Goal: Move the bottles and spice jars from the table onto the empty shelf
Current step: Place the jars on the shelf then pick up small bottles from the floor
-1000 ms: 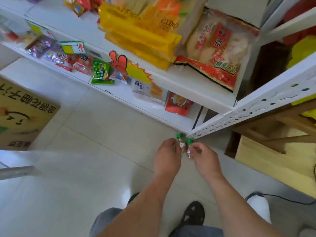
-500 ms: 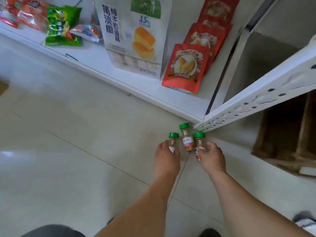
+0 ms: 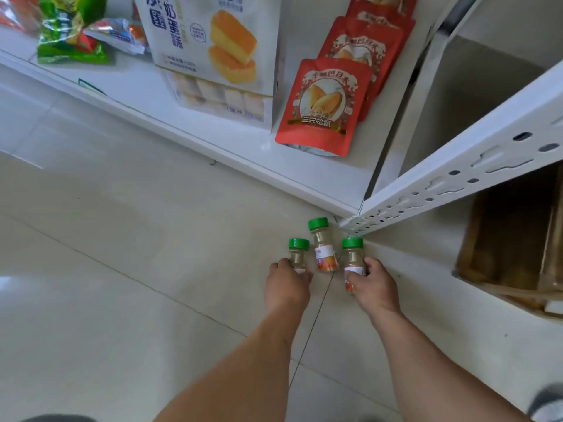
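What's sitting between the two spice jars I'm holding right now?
A third green-capped spice jar, not clearly gripped by either hand, stands between them in the head view.

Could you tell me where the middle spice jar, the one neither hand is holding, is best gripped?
Probably round the green cap and neck of the middle spice jar, from above: it sits between the jars held by the left hand and right hand, leaving its sides crowded.
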